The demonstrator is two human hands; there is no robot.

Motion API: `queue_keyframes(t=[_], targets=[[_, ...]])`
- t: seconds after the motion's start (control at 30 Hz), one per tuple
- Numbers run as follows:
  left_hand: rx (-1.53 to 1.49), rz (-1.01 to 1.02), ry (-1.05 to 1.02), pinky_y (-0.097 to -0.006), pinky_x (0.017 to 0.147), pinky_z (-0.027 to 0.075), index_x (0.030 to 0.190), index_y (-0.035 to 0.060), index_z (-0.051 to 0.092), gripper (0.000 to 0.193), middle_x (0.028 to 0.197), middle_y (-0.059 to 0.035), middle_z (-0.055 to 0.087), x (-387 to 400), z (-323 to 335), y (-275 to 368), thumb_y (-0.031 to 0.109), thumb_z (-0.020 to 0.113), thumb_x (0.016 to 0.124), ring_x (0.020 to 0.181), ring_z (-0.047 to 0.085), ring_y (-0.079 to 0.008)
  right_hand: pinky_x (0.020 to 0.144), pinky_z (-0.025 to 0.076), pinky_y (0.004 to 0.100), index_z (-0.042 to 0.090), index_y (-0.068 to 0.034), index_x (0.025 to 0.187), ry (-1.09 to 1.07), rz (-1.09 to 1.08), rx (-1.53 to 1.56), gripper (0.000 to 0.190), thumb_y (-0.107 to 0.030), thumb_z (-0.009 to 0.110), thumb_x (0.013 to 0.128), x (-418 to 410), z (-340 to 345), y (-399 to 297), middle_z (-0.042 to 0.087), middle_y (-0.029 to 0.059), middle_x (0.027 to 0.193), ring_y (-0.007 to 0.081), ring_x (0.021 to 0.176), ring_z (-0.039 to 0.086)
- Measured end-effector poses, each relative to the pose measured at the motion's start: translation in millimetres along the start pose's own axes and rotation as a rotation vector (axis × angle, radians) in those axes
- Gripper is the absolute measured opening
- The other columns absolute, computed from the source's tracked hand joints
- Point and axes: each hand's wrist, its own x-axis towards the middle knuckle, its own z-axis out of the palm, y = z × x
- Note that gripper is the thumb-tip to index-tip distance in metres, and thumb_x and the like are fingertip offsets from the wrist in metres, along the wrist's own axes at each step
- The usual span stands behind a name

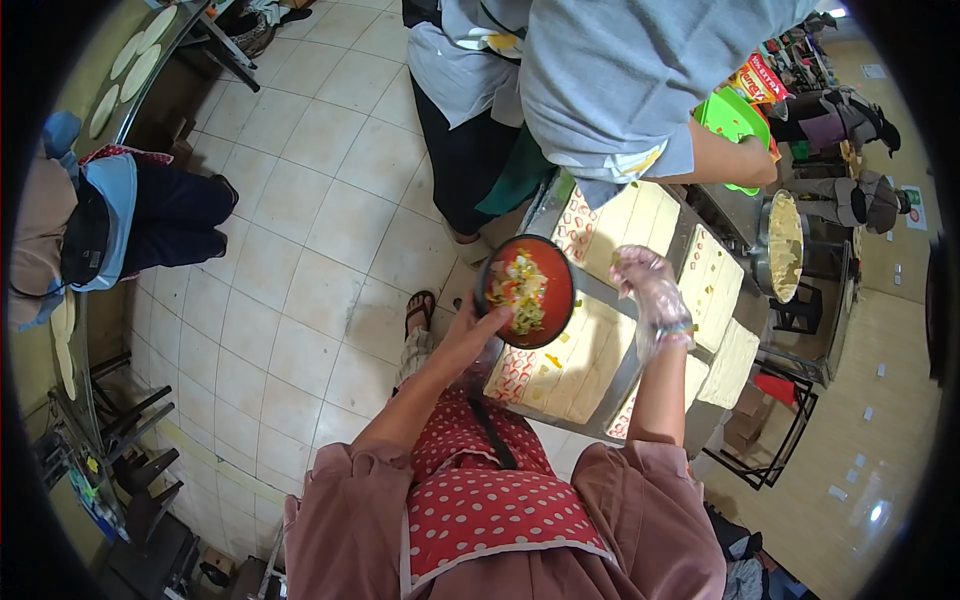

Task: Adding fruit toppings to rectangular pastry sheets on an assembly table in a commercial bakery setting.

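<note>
My left hand (480, 326) grips a round bowl (553, 300), dark outside and red inside, with the thumb over its rim. Chopped pieces (521, 292) in green, yellow, white and red lie in the bowl. To its right, my right hand (646, 281) wears a clear plastic glove and hovers over the dough sheets. Its fingers are drawn together, with a greenish bit showing at the tips. Below the bowl lies a pale dough sheet (577, 360) with red ring-like marks along one end and scattered green and yellow pieces. Another dough sheet (637, 225) lies beyond, similarly marked.
More dough sheets (712, 281) cover the metal table (611, 291). Across it, a co-worker in a grey top (615, 82) holds a green tray (731, 124). A metal pot (784, 247) of pale yellow mass stands at right. Another person (97, 210) stands far left.
</note>
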Motion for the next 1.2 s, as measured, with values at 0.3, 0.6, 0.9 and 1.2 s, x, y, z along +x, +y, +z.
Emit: queue_keyframes(t=[0.3, 0.6, 0.9, 1.2], targets=[[-0.004, 0.124, 0.151, -0.0349, 0.096, 0.032, 0.131, 0.0053, 0.026, 0.061, 0.125, -0.0103, 0.041, 0.0, -61.1, -20.5, 0.03, 0.055, 0.083, 0.114, 0.04, -0.0197, 0.054, 0.043, 0.0236, 0.06, -0.005, 0.089, 0.429, 0.046, -0.38, 0.015, -0.01, 0.056, 0.075, 146.8, -81.4, 42.7, 0.059, 0.0021, 0.068, 0.0106, 0.059, 0.055], [-0.054, 0.123, 0.124, -0.0322, 0.096, 0.032, 0.129, 0.0001, 0.028, 0.058, 0.125, -0.0117, 0.041, 5.2, -55.0, -14.9, 0.026, 0.054, 0.084, 0.113, 0.041, -0.0191, 0.066, 0.044, 0.0327, 0.052, -0.004, 0.106, 0.568, -0.591, -1.316, 0.036, -0.025, 0.059, 0.077, 211.8, -164.2, 89.5, 0.057, 0.0035, 0.085, 0.0186, 0.074, 0.054], [-0.06, 0.148, 0.134, -0.0319, 0.097, 0.031, 0.128, -0.0002, 0.029, 0.055, 0.125, -0.0116, 0.041, 1.8, -54.2, -9.3, 0.024, 0.053, 0.085, 0.114, 0.04, -0.0184, 0.059, 0.044, 0.0243, 0.06, -0.002, 0.082, 0.18, -0.3, -0.542, 0.012, -0.008, 0.062, 0.072, 148.5, -94.7, 67.0, 0.059, 0.0016, 0.073, 0.0124, 0.065, 0.054], [-0.048, 0.15, 0.11, -0.0319, 0.098, 0.03, 0.128, -0.0002, 0.029, 0.054, 0.125, -0.0117, 0.041, 5.5, -47.1, -5.0, 0.023, 0.052, 0.086, 0.114, 0.04, -0.0182, 0.057, 0.045, 0.0234, 0.062, -0.002, 0.073, 0.288, -0.194, -0.731, 0.007, 0.003, 0.059, 0.069, 114.8, -47.1, 78.0, 0.061, 0.0036, 0.065, 0.0097, 0.059, 0.055]])
